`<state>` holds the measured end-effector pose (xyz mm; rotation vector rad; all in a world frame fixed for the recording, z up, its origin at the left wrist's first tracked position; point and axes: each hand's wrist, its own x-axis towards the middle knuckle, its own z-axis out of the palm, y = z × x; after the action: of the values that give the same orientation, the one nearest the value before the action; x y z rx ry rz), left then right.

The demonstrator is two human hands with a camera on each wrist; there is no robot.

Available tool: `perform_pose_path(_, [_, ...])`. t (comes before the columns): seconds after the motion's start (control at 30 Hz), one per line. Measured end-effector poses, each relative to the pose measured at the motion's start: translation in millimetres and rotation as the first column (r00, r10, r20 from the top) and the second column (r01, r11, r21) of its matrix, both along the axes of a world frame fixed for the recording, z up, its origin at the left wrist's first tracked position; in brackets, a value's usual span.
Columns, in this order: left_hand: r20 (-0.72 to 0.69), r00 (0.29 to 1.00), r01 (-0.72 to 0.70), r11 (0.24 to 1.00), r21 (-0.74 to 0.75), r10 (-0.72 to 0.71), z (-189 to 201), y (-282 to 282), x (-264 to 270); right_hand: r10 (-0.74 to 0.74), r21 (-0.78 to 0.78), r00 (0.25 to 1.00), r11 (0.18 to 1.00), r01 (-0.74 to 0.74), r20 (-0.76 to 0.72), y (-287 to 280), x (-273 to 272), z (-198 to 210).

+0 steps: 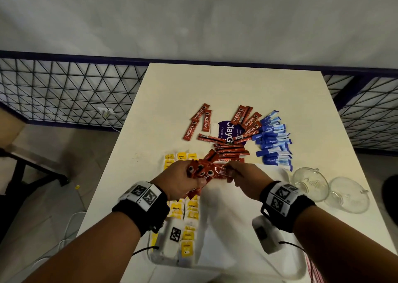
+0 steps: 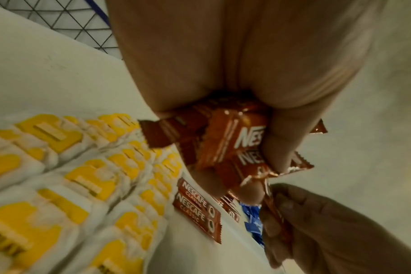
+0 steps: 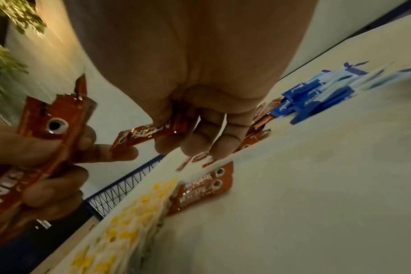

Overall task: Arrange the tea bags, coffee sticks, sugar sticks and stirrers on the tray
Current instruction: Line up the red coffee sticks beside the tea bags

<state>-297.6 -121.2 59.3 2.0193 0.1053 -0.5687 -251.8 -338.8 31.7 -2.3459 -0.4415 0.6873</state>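
Observation:
My left hand (image 1: 185, 180) grips a bunch of red coffee sticks (image 1: 201, 170) above the white tray (image 1: 247, 267); the bunch (image 2: 225, 140) fills the left wrist view. My right hand (image 1: 241, 178) pinches one coffee stick (image 3: 148, 136) whose far end meets the bunch. Yellow-tagged tea bags (image 1: 189, 216) lie in rows along the tray's left side, with two coffee sticks (image 2: 197, 211) beside them. More coffee sticks (image 1: 228, 144) lie loose on the table past the tray. Blue sugar sticks (image 1: 273, 140) are heaped to their right. I see no stirrers.
Two upturned glass cups (image 1: 311, 183) (image 1: 349, 194) stand on the table at the tray's right. A purple printed sheet (image 1: 228, 131) lies under the loose coffee sticks. A wire-mesh fence (image 1: 64, 93) runs behind the cream table (image 1: 172, 84).

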Motion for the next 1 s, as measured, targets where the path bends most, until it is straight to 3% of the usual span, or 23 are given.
perform_pose_path(0.33, [-0.003, 0.978, -0.205, 0.964, -0.171, 0.208, 5.5, -12.1, 6.2, -0.131, 0.181, 0.989, 0.973, 0.141, -0.063, -3.5, 6.3, 16.1])
perform_pose_path(0.5, [-0.056, 0.941, -0.336, 0.908, -0.252, 0.332, -0.2, -11.4, 7.8, -0.302, 0.315, 0.939, 0.886, 0.34, -0.163, -6.5, 7.3, 9.4])
perform_pose_path(0.73, [-0.089, 0.917, -0.394, 0.851, -0.348, 0.388, -1.4, -14.6, 6.2, -0.386, 0.339, 0.884, 0.821, 0.459, -0.263, -5.9, 6.9, 8.5])
perform_pose_path(0.8, [-0.035, 0.933, -0.354, 0.897, -0.266, 0.358, -1.1, -11.3, 9.0, -0.342, 0.284, 0.901, 0.865, 0.413, -0.268, -8.1, 6.8, 12.9])
perform_pose_path(0.9, [0.02, 0.962, -0.264, 0.948, -0.179, 0.271, 5.5, -7.7, 16.8, -0.15, 0.099, 0.961, 0.979, 0.176, -0.232, -4.8, 0.5, 22.7])
perform_pose_path(1.0, [0.046, 0.986, -0.15, 0.971, -0.184, 0.161, 16.8, -13.6, 24.4, -0.017, 0.049, 0.967, 0.998, 0.031, -0.255, 8.7, -7.6, 24.4])
